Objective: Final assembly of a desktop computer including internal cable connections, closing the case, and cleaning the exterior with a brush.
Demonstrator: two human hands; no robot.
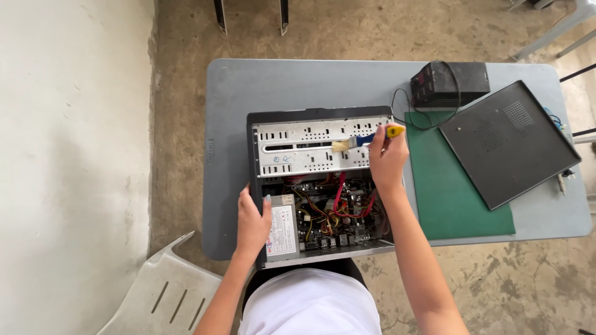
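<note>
The right hand (386,158) pinches a small blue-and-yellow-handled paintbrush (366,139), bristles on the perforated silver drive cage of the opened black desktop computer case (320,186) on the grey table (248,87). The left hand (251,223) clasps the case's near-left edge, fingers wrapped around it — short, light strokes away from the circuit board seem wisest.

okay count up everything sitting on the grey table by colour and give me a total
Black: 2, the flat black metal side panel and the small black box with a cable
Green: 1, the green cutting mat
Black and silver: 1, the open desktop computer case
Total: 4
Not counted: the yellow-handled paintbrush, held in the right hand; the left hand grips the case edge.
</note>
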